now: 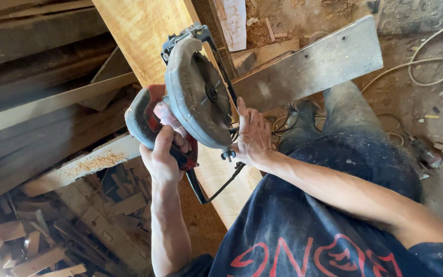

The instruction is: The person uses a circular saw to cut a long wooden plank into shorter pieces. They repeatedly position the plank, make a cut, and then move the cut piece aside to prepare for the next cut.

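1. Pale, freshly sawn timber: the plank (144,36) runs lengthwise under the saw and serves as my reference; its face is smooth, yellow and finely grained.
2. Circular saw (193,97): rests on the plank, tipped so that I see its rounded grey metal blade guard, dusty and scuffed, with a red and black moulded handle on the side toward me.
3. Left hand (162,154): clenched around the saw's handle, just off the plank's left edge.
4. Right hand (252,136): fingers extended, palm pressed flat against the saw's right side, above the plank.
5. Black cord (216,190): a thin loop hanging from the saw, lying across the plank's near end.
6. Grey board (308,64): weathered, flat, with small dark holes, angled away from the plank's right side.
7. Sawdust-strewn board (85,164): crosses beneath the plank to its left, a heap of orange dust on top.
8. Offcuts (32,241): splintered short pieces piled below, left of the plank.
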